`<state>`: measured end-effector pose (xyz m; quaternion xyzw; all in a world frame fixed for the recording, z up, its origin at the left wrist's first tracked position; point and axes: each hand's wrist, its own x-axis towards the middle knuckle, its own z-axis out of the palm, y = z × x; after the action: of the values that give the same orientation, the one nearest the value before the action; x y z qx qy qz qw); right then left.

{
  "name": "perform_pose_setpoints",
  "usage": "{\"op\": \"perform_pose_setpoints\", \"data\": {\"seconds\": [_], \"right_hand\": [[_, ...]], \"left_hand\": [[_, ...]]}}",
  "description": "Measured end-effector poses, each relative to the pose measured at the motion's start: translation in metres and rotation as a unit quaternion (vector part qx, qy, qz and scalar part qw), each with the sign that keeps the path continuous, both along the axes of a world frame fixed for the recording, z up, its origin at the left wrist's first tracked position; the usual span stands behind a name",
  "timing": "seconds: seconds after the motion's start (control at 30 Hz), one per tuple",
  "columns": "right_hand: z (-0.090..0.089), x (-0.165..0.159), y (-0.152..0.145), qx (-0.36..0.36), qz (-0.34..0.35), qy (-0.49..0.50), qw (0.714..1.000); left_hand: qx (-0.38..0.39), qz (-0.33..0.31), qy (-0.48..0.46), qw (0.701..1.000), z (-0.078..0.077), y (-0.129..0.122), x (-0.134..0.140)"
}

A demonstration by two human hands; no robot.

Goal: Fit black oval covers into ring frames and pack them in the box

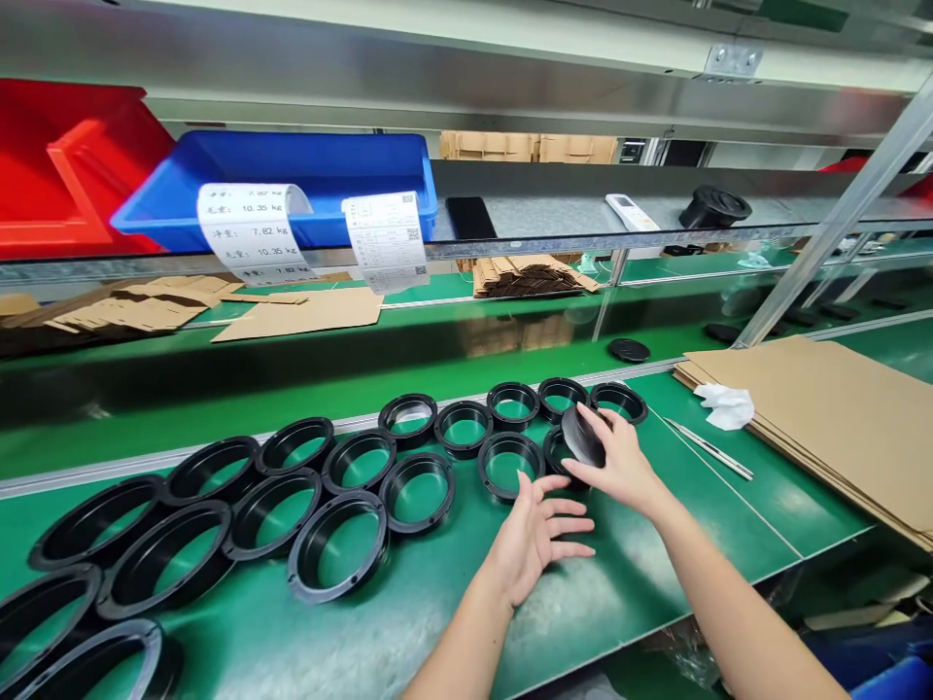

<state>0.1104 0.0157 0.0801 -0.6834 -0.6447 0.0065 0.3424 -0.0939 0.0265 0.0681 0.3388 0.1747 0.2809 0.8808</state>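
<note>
Several black plastic rings [416, 489] lie in rows on the green bench mat [641, 574], from the near left to the far right. My right hand [619, 462] grips a black round part [581, 436], tilted on edge just above a ring [558, 457] at the right end of the rows. My left hand [535, 535] hovers open, fingers spread, over the mat just in front of another ring [509, 464], holding nothing.
A stack of flat cardboard sheets [823, 418] with a white cloth [725, 404] lies at the right. A blue bin [292, 180] with paper labels and a red bin [65, 165] sit on the shelf. Folded cartons [529, 275] lie behind.
</note>
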Motion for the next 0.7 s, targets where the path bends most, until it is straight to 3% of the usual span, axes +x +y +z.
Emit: {"op": "perform_pose_setpoints", "data": {"seconds": [0.17, 0.5, 0.6, 0.7], "right_hand": [[-0.018, 0.021, 0.023, -0.038, 0.008, -0.120, 0.992], [-0.034, 0.015, 0.012, -0.097, 0.034, -0.186, 0.977], [-0.018, 0.021, 0.008, -0.134, 0.061, -0.211, 0.966], [0.015, 0.026, 0.011, -0.058, 0.072, -0.184, 0.979]], "left_hand": [[0.008, 0.040, 0.036, 0.999, 0.003, 0.003, -0.002], [-0.003, 0.070, 0.054, 0.996, 0.005, -0.001, 0.000], [-0.009, 0.079, 0.061, 0.995, 0.004, -0.001, 0.001], [-0.029, 0.091, 0.072, 0.993, 0.002, -0.001, 0.003]]}}
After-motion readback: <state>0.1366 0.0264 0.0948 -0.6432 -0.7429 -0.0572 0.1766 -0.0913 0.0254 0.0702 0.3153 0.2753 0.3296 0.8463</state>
